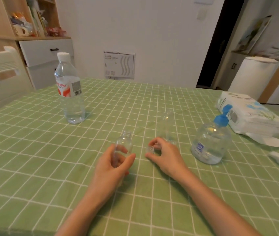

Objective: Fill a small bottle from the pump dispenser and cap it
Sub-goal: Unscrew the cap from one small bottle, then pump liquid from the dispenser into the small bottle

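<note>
Near the middle of the table (pixel 50 167), the left hand (pixel 111 169) is gripping the uncapped small bottle (pixel 124 143), its fingers (pixel 114 149) curling round the clear body. Just beside it, the right hand (pixel 166 157) is pinching the clear cap (pixel 149 149) between thumb and fingers. The pump dispenser (pixel 210 143) is standing toward the right edge.

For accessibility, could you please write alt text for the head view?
The left hand grips a small uncapped bottle and the right hand pinches a cap over a green checked tablecloth; a blue pump dispenser stands at right.
</note>
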The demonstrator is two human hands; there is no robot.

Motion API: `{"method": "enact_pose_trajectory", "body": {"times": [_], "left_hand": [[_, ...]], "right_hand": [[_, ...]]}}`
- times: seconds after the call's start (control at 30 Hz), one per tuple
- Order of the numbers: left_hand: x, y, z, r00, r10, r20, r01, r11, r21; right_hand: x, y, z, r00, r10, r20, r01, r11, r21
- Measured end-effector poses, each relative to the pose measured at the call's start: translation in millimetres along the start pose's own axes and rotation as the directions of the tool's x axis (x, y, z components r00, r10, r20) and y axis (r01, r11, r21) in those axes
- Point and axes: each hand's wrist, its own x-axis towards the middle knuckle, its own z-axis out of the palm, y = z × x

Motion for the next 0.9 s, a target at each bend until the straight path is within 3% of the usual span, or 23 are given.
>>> {"method": "enact_pose_trajectory", "body": {"times": [0.2,0.43,0.6,0.9], "left_hand": [[-1.5,2.9,1.8,1.000,0.003,0.000,-0.003,1.000,-0.028],[5.3,18.5,39.3,0.985,0.022,0.170,0.004,0.989,-0.150],[23.7,38.1,91.0,0.942,0.049,0.331,-0.007,0.992,-0.130],[52.7,44.6,141.3,0.912,0.063,0.405,-0.033,0.996,-0.081]], "right_hand": [[-8.8,-3.3,-7.5,1.000,-0.012,0.028,0.012,1.000,0.005],[-40.7,-1.2,-67.3,0.988,-0.078,-0.130,0.096,0.986,0.134],[-56.6,23.5,-117.2,0.965,0.017,-0.260,0.020,0.990,0.140],[-25.0,50.9,-185.8,0.842,0.159,-0.516,-0.051,0.975,0.217]]}}
